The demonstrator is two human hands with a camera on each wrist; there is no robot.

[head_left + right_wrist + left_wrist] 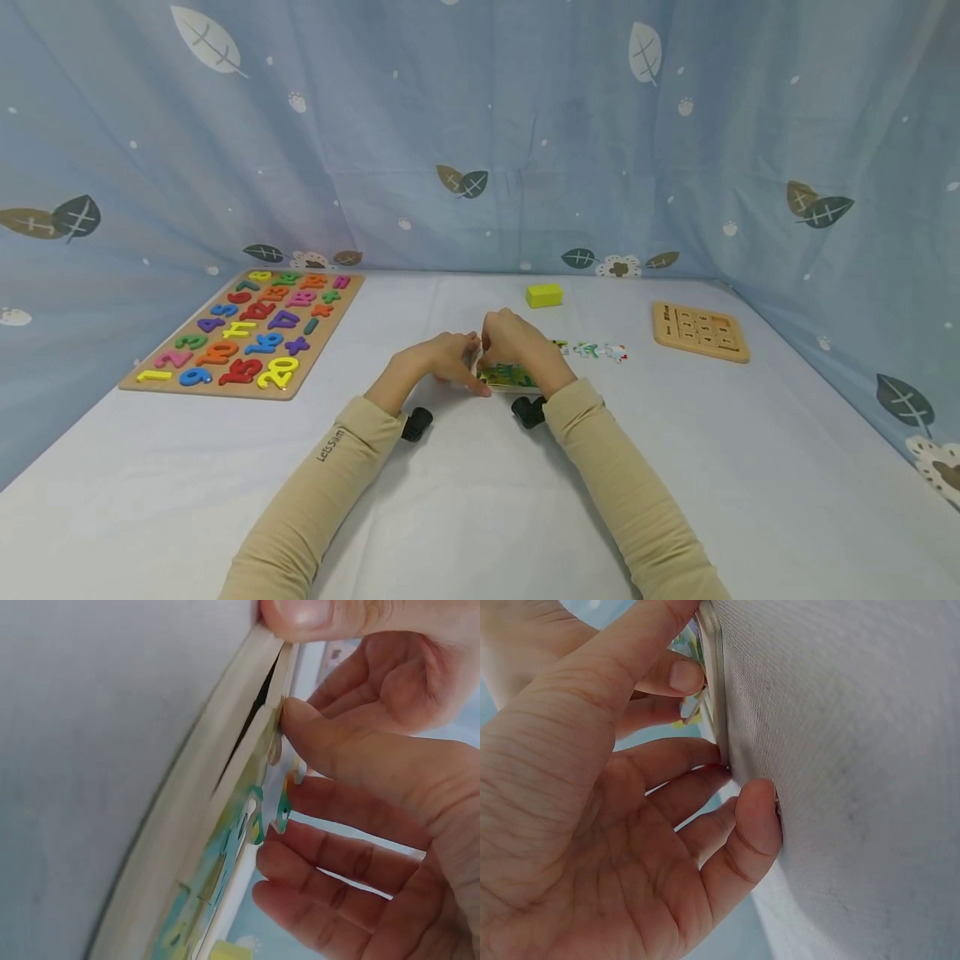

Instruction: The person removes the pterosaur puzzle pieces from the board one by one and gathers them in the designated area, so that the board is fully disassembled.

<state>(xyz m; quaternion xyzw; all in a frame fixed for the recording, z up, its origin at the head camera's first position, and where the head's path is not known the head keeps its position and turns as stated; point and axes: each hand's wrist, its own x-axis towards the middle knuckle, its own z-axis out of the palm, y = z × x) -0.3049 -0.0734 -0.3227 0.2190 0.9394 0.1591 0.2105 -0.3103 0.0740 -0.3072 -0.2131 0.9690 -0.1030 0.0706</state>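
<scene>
A shallow puzzle board (508,389) with a green and yellow picture lies flat on the table, partly hidden by both hands. My left hand (438,358) holds its left end, thumb at the near edge and fingertips at the side (718,690). Over that same end, my right hand (517,337) pinches a jigsaw piece (283,806) between thumb and index finger, its other fingers loosely bent. The piece stands tilted at the board; beside it, one fitted piece's edge is raised, leaving a dark gap in the right wrist view.
Several loose jigsaw pieces (600,351) lie just right of the board. Behind stands a yellow-green block (543,296). A large number board (300,385) lies at left, a small wooden number-tile board (701,332) at right. A blue leaf-print curtain (480,125) closes off the back.
</scene>
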